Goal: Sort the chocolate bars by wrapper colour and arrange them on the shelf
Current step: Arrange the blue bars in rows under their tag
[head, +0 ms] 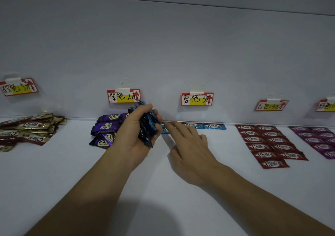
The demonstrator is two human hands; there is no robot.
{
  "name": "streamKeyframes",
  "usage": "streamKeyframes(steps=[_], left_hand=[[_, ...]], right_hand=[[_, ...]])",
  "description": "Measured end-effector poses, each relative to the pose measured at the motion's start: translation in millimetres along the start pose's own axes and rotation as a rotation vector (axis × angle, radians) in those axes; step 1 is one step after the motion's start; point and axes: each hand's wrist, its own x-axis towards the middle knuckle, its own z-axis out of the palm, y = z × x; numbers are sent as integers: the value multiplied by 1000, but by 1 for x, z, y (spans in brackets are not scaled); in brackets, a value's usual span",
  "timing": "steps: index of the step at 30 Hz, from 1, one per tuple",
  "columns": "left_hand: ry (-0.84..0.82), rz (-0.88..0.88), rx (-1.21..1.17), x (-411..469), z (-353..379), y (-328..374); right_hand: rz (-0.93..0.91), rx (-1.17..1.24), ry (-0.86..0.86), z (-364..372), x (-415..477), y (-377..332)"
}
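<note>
Left hand fingers clamped on blue bars; right hand fingers apart, flattening the blue row on shelf; next, probably lay another alongside.

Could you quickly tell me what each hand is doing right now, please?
Left hand: grip closed round a bundle of blue bars.
Right hand: open, holding nothing, fingers stretched over the blue row on the shelf.
</note>
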Motion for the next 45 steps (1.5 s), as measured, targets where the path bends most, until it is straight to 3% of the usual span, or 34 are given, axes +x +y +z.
streamKeyframes(steps=[4,6,13,17,23,26,29,32,42,45], left_hand=[[23,-21,202,-4,7,-11],[13,-11,334,-5,8,-16],[-56,58,554,-13,14,-25],[-46,81,584,-12,14,-26],[67,20,483,-7,12,-24],[99,9,378,-6,11,-20],[147,28,435,-4,9,-19],[180,86,558,-1,6,-17],[103,36,682,-6,10,-21],[126,44,692,-7,10,-22]], right_hand=[[106,699,377,-31,5,-2],[126,837,349,-46,6,2],[110,894,134,-64,6,16],[89,766,140,-66,6,19],[201,844,301,-72,11,31],[178,446,327,-80,11,39],[50,-29,207,-81,14,41],[13,-224,199,-59,9,43],[164,-17,295,-27,-4,54],[182,-18,193,-23,-8,48]])
